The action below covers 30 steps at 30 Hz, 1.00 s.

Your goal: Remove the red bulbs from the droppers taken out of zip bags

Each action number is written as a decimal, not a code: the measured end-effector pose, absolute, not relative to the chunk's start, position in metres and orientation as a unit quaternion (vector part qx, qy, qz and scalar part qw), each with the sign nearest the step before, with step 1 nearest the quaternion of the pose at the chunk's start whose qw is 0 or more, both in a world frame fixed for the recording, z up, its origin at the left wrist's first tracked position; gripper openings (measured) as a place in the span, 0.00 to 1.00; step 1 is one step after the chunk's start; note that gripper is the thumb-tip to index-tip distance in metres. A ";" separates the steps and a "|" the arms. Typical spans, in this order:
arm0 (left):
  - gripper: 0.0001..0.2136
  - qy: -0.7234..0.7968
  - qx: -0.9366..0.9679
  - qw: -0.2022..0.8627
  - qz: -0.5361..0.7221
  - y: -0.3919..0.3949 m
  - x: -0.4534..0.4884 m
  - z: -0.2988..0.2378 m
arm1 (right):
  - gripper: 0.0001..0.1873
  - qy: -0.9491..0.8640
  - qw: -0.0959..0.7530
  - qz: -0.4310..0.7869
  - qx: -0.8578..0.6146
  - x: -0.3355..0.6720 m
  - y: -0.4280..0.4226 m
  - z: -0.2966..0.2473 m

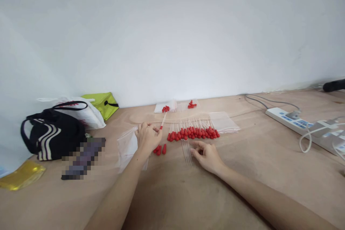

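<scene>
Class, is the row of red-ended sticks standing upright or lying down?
Lying down: the pale shafts stretch back along the table from the red ends.

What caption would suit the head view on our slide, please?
Left hand holding a red-capped stick, right hand by thin clear sticks, near a red-capped row.

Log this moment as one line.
left hand: holds dropper | right hand: by clear tubes, contact unclear | red-ended row: on table | loose bulbs: near left hand
</scene>
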<state>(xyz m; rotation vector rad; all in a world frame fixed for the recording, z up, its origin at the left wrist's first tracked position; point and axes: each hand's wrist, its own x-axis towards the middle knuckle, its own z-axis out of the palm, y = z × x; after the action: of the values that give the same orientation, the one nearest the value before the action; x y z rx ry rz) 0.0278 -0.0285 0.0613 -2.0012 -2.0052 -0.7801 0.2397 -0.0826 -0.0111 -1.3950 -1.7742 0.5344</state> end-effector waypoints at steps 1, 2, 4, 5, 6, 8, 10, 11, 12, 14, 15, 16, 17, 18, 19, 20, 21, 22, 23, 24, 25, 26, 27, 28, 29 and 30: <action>0.05 -0.656 -0.690 0.107 -0.285 -0.034 0.032 0.062 | 0.14 -0.702 0.410 0.206 -0.545 0.241 -0.082 -0.012; 0.05 -0.627 -0.708 0.110 -0.305 -0.040 0.036 0.062 | 0.15 -0.701 0.425 0.191 -0.540 0.244 -0.082 -0.013; 0.04 -0.560 -0.754 0.103 -0.329 -0.053 0.044 0.057 | 0.17 -0.699 0.459 0.137 -0.530 0.252 -0.081 -0.013; 0.04 -0.527 -0.777 0.097 -0.330 -0.060 0.047 0.053 | 0.19 -0.699 0.474 0.104 -0.525 0.258 -0.080 -0.013; 0.03 -0.497 -0.799 0.089 -0.327 -0.067 0.050 0.048 | 0.23 -0.703 0.482 0.071 -0.518 0.264 -0.081 -0.013; 0.03 -0.453 -0.831 0.079 -0.313 -0.078 0.052 0.037 | 0.30 -0.724 0.479 0.010 -0.497 0.275 -0.082 -0.010; 0.03 -0.429 -0.848 0.077 -0.303 -0.086 0.053 0.028 | 0.32 -0.758 0.452 -0.037 -0.468 0.281 -0.085 -0.007; 0.04 -0.421 -0.853 0.079 -0.299 -0.088 0.053 0.025 | 0.30 -0.775 0.437 -0.053 -0.454 0.282 -0.086 -0.006; 0.04 -0.414 -0.857 0.081 -0.296 -0.090 0.053 0.022 | 0.28 -0.789 0.422 -0.062 -0.442 0.282 -0.087 -0.004; 0.05 -0.398 -0.864 0.085 -0.297 -0.091 0.053 0.018 | 0.24 -0.808 0.405 -0.064 -0.423 0.278 -0.089 -0.003; 0.05 -0.389 -0.866 0.087 -0.301 -0.091 0.053 0.017 | 0.22 -0.815 0.401 -0.060 -0.413 0.275 -0.089 -0.002; 0.05 -0.381 -0.868 0.088 -0.307 -0.091 0.054 0.017 | 0.19 -0.823 0.397 -0.056 -0.404 0.272 -0.090 -0.002; 0.05 -0.374 -0.869 0.089 -0.312 -0.091 0.054 0.017 | 0.17 -0.830 0.392 -0.054 -0.394 0.269 -0.090 -0.002; 0.05 -0.370 -0.870 0.088 -0.314 -0.091 0.054 0.017 | 0.14 -0.836 0.387 -0.053 -0.386 0.267 -0.090 -0.002; 0.05 -0.368 -0.871 0.087 -0.314 -0.091 0.054 0.017 | 0.13 -0.840 0.383 -0.056 -0.379 0.266 -0.090 -0.003; 0.05 -0.367 -0.871 0.086 -0.314 -0.091 0.054 0.017 | 0.11 -0.844 0.381 -0.060 -0.374 0.265 -0.090 -0.003; 0.06 -0.369 -0.871 0.085 -0.313 -0.091 0.055 0.017 | 0.10 -0.846 0.379 -0.065 -0.370 0.265 -0.090 -0.003; 0.06 -0.371 -0.871 0.084 -0.310 -0.091 0.054 0.017 | 0.09 -0.847 0.378 -0.072 -0.367 0.265 -0.090 -0.003; 0.06 -0.374 -0.871 0.085 -0.309 -0.091 0.054 0.017 | 0.09 -0.848 0.377 -0.079 -0.365 0.265 -0.090 -0.003; 0.07 -0.376 -0.870 0.089 -0.306 -0.090 0.054 0.017 | 0.09 -0.849 0.374 -0.085 -0.363 0.265 -0.090 -0.003; 0.07 -0.377 -0.871 0.095 -0.302 -0.090 0.054 0.016 | 0.09 -0.850 0.372 -0.091 -0.362 0.265 -0.090 -0.003; 0.09 -0.373 -0.874 0.101 -0.295 -0.089 0.054 0.016 | 0.09 -0.850 0.371 -0.095 -0.362 0.266 -0.091 -0.002; 0.10 -0.368 -0.878 0.106 -0.288 -0.088 0.054 0.015 | 0.09 -0.850 0.371 -0.097 -0.360 0.266 -0.091 -0.002; 0.12 -0.361 -0.882 0.109 -0.281 -0.087 0.054 0.015 | 0.10 -0.851 0.372 -0.097 -0.357 0.265 -0.091 -0.002; 0.12 -0.354 -0.887 0.107 -0.276 -0.086 0.053 0.014 | 0.10 -0.853 0.374 -0.096 -0.352 0.265 -0.092 -0.001; 0.11 -0.347 -0.891 0.102 -0.273 -0.085 0.053 0.013 | 0.10 -0.854 0.377 -0.095 -0.346 0.265 -0.092 -0.001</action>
<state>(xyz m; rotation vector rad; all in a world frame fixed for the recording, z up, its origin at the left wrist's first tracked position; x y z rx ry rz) 0.0535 -0.0850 0.0133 -2.6326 -1.0237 -0.8074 0.2650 -0.0925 -0.0009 -0.8853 -2.1844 -0.2434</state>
